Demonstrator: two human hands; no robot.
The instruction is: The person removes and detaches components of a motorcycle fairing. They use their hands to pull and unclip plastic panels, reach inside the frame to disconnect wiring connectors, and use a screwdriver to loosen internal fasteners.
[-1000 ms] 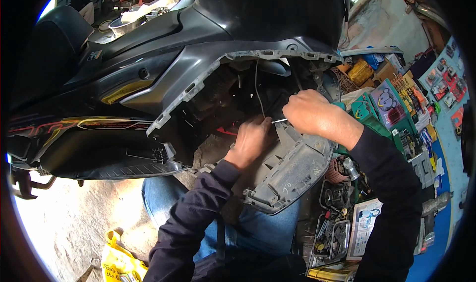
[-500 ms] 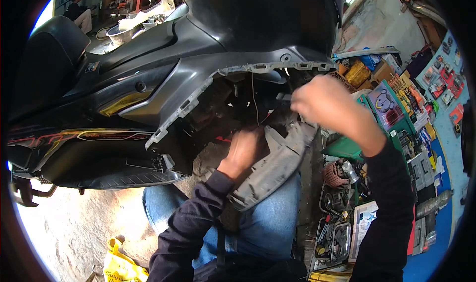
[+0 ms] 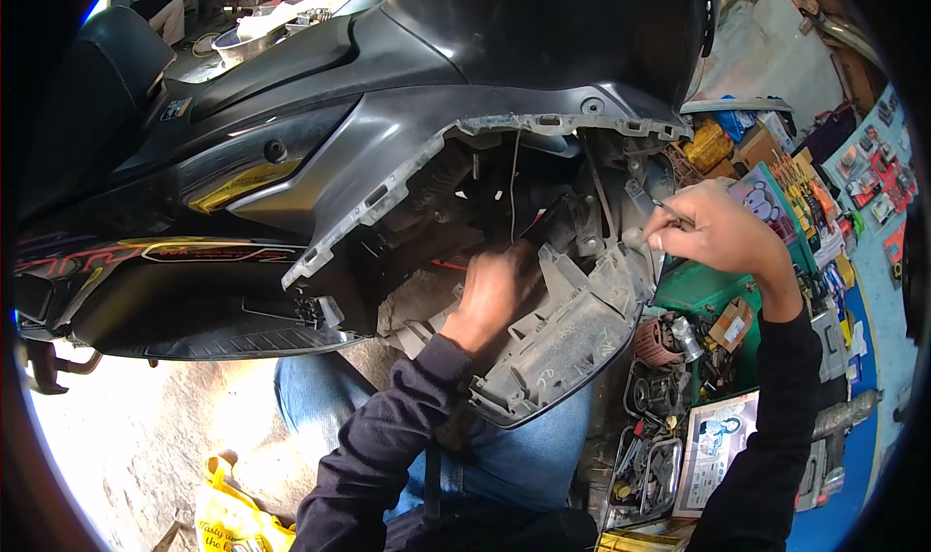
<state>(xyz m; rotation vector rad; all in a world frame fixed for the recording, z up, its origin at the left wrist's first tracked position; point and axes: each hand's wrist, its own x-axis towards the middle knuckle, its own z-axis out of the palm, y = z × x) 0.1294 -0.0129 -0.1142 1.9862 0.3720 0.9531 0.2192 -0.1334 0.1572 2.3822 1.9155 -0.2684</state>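
Left hand: fingers curled, reaching into the opening in the scooter's side, at the inner edge of a grey plastic panel. Fingertips are in shadow; whether they grip anything, I cannot tell. A thin wire hangs from the opening's upper edge and ends just by these fingers; contact unclear.

Right hand: closed in a pinch on a slim dark rod, kind not clear, held just beyond the panel's upper right end.

The panel lies slanted between the two hands, over the person's jeans; scrawled marks show on its face. Dark sleeves cover both forearms.

Beyond the hands: the black scooter fills the upper left, its seat at far left.

Person's right side: a green bin with a small cardboard box in it; beside it a reddish basket. Nearer the person, a framed picture lies next to loose metal parts.

Person's left side: a yellow bag on the floor. Far back, beyond the seat, a second person sits near a basin.
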